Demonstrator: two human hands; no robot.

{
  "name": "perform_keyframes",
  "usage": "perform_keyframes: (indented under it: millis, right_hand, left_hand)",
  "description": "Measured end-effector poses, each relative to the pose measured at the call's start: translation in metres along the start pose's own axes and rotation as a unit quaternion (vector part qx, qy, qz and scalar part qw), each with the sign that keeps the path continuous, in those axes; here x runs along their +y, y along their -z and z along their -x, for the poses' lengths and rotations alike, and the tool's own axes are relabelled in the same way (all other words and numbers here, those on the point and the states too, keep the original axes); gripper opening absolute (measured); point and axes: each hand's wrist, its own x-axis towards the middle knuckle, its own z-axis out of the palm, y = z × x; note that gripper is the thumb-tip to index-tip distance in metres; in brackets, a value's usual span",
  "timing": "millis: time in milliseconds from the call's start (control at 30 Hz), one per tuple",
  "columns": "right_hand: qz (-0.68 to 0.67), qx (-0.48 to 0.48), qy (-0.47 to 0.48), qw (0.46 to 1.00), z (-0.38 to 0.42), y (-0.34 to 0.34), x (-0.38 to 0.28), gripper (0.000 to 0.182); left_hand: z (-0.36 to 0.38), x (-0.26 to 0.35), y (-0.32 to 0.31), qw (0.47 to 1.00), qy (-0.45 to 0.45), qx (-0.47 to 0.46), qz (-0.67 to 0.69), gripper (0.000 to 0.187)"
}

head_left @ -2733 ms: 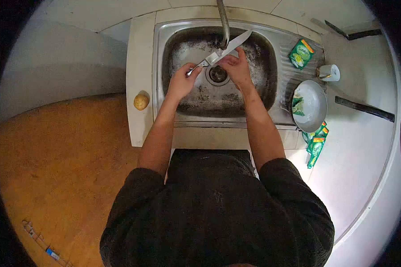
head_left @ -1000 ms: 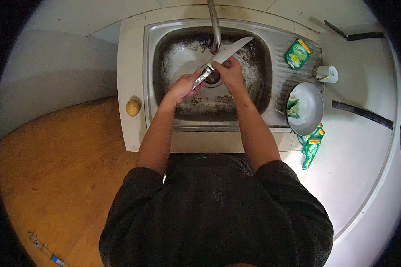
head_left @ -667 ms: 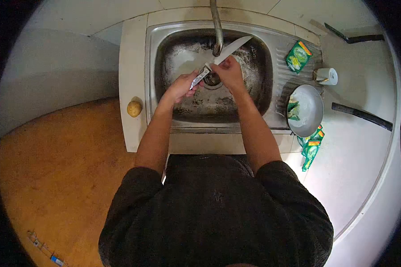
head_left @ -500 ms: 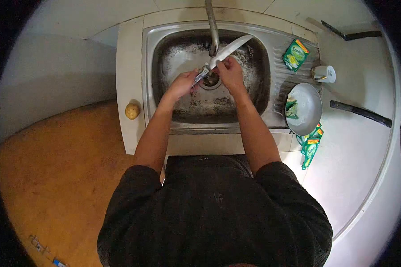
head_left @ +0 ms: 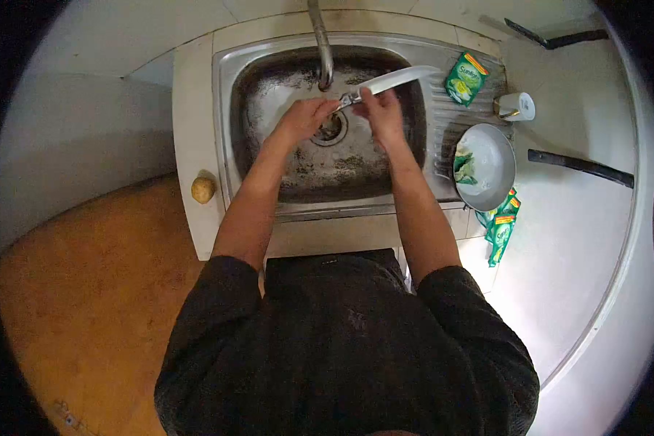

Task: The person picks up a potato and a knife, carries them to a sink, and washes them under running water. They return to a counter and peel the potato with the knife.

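Note:
A large knife [head_left: 400, 78] with a broad pale blade and a metal-look handle is held over the sink [head_left: 305, 174], its tip pointing right. My left hand [head_left: 303, 122] is closed around the handle. At the base of the blade is my right hand [head_left: 382, 120], its fingers bent against the metal and slightly blurred. Just left of the knife, the faucet [head_left: 325, 65] hangs down; whether water runs from it is hard to make out. The drain [head_left: 332, 129] lies beneath my hands.
On the drainboard to the right are a green sachet [head_left: 466, 78], a white cup [head_left: 516, 107] and a pan [head_left: 495, 171] with a green-and-white scrap inside. More green packets [head_left: 501, 232] lie by the pan. A potato [head_left: 203, 190] sits on the left ledge. Dark handles [head_left: 581, 167] stick out at right.
The knife has turned flatter, its tip swinging right and down relative to the sink. My right hand stays near the blade's base. The whole view has shifted slightly.

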Motion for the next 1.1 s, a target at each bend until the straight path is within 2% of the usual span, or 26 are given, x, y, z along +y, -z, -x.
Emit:
perform_keyframes:
  millis: [33, 67, 100, 133, 167, 233, 300, 333, 367, 400, 433, 467, 533, 567, 600, 633, 700, 733, 800, 867, 933, 967, 1000, 1033, 1067, 1100]
  right_hand:
    - [-0.003, -0.006, 0.0, 1.0, 0.002, -0.009, 0.003, 0.029]
    - [-0.059, -0.028, -0.077, 0.995, 0.006, -0.022, 0.005, 0.031]
    - [-0.114, -0.051, -0.155, 0.98, 0.012, -0.035, 0.007, 0.034]
    - [-0.073, -0.074, -0.176, 0.979, 0.019, -0.05, 0.003, 0.042]
    - [-0.075, -0.082, -0.177, 0.978, 0.021, -0.06, 0.006, 0.042]
    - [-0.18, -0.154, -0.229, 0.944, 0.023, -0.076, 0.012, 0.044]
    - [-0.173, -0.163, -0.233, 0.943, 0.024, -0.086, 0.018, 0.047]
    - [-0.141, -0.169, -0.198, 0.955, 0.025, -0.088, 0.02, 0.048]
    - [-0.11, -0.173, -0.159, 0.966, 0.025, -0.089, 0.021, 0.049]
    - [-0.109, -0.179, -0.16, 0.965, 0.025, -0.084, 0.021, 0.049]
    - [-0.082, -0.126, -0.172, 0.974, 0.029, -0.079, 0.008, 0.05]
    - [-0.054, -0.076, -0.182, 0.979, 0.03, -0.073, 0.001, 0.052]
    - [0.11, -0.07, -0.199, 0.971, 0.019, -0.051, 0.005, 0.054]
    - [0.11, -0.075, -0.199, 0.971, 0.022, -0.046, 0.007, 0.054]
    - [0.266, -0.014, -0.1, 0.959, 0.028, -0.039, 0.01, 0.053]
    - [0.412, 0.05, 0.002, 0.91, 0.034, -0.031, 0.011, 0.052]
    - [0.41, 0.059, 0.004, 0.91, 0.041, -0.016, 0.013, 0.051]
    - [0.406, 0.065, 0.005, 0.911, 0.045, -0.009, 0.013, 0.051]
    - [0.415, 0.074, -0.001, 0.907, 0.049, 0.004, 0.01, 0.048]
    - [0.421, 0.085, -0.008, 0.903, 0.053, 0.011, 0.004, 0.046]
    - [0.33, 0.046, -0.052, 0.941, 0.053, 0.016, -0.002, 0.04]
    - [0.328, 0.053, -0.051, 0.942, 0.052, 0.017, 0.0, 0.04]
    - [0.266, 0.071, -0.053, 0.96, 0.054, 0.016, 0.005, 0.034]
    - [0.204, 0.088, -0.053, 0.973, 0.055, 0.017, 0.008, 0.03]
    - [0.205, 0.096, -0.054, 0.973, 0.058, 0.018, 0.008, 0.03]
    - [0.199, 0.087, -0.065, 0.974, 0.06, 0.02, 0.009, 0.028]
  left_hand:
    - [0.013, 0.002, 0.006, 0.998, 0.056, -0.009, 0.0, 0.044]
    - [0.026, 0.004, 0.01, 0.993, 0.113, -0.018, -0.001, 0.043]
    - [0.039, 0.008, 0.012, 0.993, 0.119, -0.013, -0.005, 0.043]
    - [0.05, 0.012, 0.012, 0.99, 0.138, 0.012, 0.027, 0.037]
    - [0.058, 0.012, 0.013, 0.985, 0.157, 0.038, 0.061, 0.032]
    - [0.07, -0.007, 0.003, 0.982, 0.178, 0.043, 0.04, 0.031]
    - [0.082, 0.002, -0.001, 0.966, 0.151, 0.116, 0.177, 0.03]
    - [0.087, 0.003, 0.004, 0.964, 0.154, 0.123, 0.176, 0.03]
    - [0.09, 0.003, 0.012, 0.976, 0.182, 0.08, 0.093, 0.028]
    - [0.095, 0.002, 0.02, 0.977, 0.21, 0.035, 0.011, 0.027]
    - [0.102, 0.003, 0.028, 0.969, 0.238, -0.01, -0.071, 0.027]
    - [0.113, 0.004, 0.037, 0.967, 0.243, -0.002, -0.07, 0.027]
    - [0.144, 0.008, 0.054, 0.943, 0.248, 0.185, -0.12, 0.03]
    - [0.158, 0.005, 0.063, 0.913, 0.257, 0.231, -0.219, 0.034]
    - [0.171, 0.003, 0.07, 0.872, 0.261, 0.271, -0.314, 0.038]
    - [0.183, 0.002, 0.074, 0.872, 0.261, 0.271, -0.313, 0.038]
    - [0.199, 0.001, 0.08, 0.791, 0.311, 0.288, -0.442, 0.046]
    - [0.207, -0.006, 0.08, 0.792, 0.31, 0.288, -0.44, 0.046]
    - [0.218, -0.028, 0.074, 0.831, 0.374, 0.202, -0.359, 0.056]
    - [0.217, -0.04, 0.07, 0.845, 0.373, 0.219, -0.314, 0.057]
    - [0.21, -0.047, 0.069, 0.858, 0.369, 0.235, -0.269, 0.057]
    - [0.203, -0.047, 0.069, 0.889, 0.302, 0.294, -0.179, 0.054]
    - [0.196, -0.047, 0.067, 0.906, 0.229, 0.345, -0.085, 0.05]
    - [0.182, -0.041, 0.065, 0.91, 0.223, 0.34, -0.083, 0.05]
    - [0.163, -0.03, 0.062, 0.92, 0.217, 0.303, 0.119, 0.045]
    - [0.143, -0.019, 0.059, 0.891, 0.205, 0.253, 0.317, 0.04]
